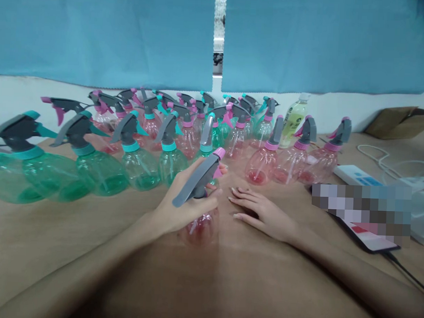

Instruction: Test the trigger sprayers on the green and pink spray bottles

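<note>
My left hand [186, 200] is wrapped round the neck of a pink spray bottle [200, 228] with a grey and pink trigger head. The bottle stands upright at the middle of the table, and its nozzle points away to the upper right. My right hand [262, 209] lies palm down on the table just right of that bottle, fingers stretched out and slightly spread, with nothing in it. Beyond my left hand stands a row of green spray bottles [140, 170]. Several pink spray bottles [258, 165] stand past my right hand.
More green and pink spray bottles fill the back of the brown table [132, 263]. On the right lie a phone [372, 232] on a cable, a white power strip [357, 174] and clear plastic. A drink bottle [294, 119] and a cardboard piece [401, 123] sit behind, before a blue curtain [105, 34].
</note>
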{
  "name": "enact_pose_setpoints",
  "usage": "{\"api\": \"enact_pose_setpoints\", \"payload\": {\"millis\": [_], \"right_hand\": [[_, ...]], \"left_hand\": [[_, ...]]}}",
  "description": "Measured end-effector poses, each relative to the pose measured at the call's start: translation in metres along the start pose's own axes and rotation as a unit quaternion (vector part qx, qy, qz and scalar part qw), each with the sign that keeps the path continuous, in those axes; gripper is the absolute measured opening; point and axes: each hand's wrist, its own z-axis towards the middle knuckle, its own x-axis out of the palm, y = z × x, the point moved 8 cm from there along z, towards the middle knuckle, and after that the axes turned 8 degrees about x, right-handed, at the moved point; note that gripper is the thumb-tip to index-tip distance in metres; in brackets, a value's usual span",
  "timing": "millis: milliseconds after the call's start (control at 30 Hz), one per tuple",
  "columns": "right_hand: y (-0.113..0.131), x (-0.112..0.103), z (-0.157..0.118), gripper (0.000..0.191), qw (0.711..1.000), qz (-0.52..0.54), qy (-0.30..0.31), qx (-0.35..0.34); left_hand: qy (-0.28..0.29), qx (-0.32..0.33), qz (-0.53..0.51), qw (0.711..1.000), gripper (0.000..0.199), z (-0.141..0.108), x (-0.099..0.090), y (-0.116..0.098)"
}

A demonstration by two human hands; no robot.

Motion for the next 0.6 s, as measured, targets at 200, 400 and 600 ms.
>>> {"api": "enact_pose_setpoints", "payload": {"millis": [200,400,600], "right_hand": [[0.0002,-0.0011,-0.0007,0.047,1.0,0.015,-0.007,-0.008],[-0.0003,0.0004,-0.0004,0.047,1.0,0.006,-0.003,-0.007],[0.0002,0.0003,-0.0005,0.047,1.0,-0.002,-0.002,-0.008]], "left_hand": [[0.029,0.009,-0.016,0.999,0.048,-0.0021,0.0049,0.0006],[0.043,0.02,-0.006,0.999,0.06,-0.002,0.0057,-0.0022],[0.026,0.028,-0.009,0.999,0.056,-0.0019,0.0032,-0.0041]]}}
